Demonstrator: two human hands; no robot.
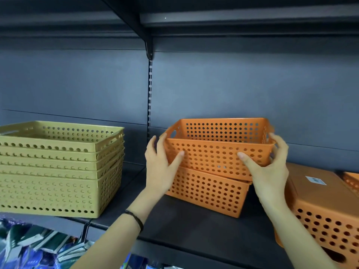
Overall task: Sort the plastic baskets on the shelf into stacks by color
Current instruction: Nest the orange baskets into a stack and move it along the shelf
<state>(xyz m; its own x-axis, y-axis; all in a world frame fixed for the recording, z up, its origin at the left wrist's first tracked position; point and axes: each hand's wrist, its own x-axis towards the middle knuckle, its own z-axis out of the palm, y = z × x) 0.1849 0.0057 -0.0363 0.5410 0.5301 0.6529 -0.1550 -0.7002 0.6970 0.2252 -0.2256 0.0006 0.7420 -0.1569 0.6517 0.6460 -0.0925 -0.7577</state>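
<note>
An orange perforated basket (pixel 215 152) is held at both short ends, tilted slightly and resting partly inside a second orange basket (pixel 207 193) on the dark shelf (pixel 194 230). My left hand (pixel 161 164) grips its left end, thumb on the front wall. My right hand (pixel 268 167) grips its right end the same way. A stack of several olive-yellow baskets (pixel 58 167) stands at the left of the shelf. An upside-down orange basket (pixel 326 206) with a white label lies at the right.
Part of another orange basket (pixel 351 180) shows at the far right edge. A slotted upright (pixel 149 98) runs down the back panel, with a shelf overhead. Packaged goods (pixel 38 247) lie on the level below at the lower left.
</note>
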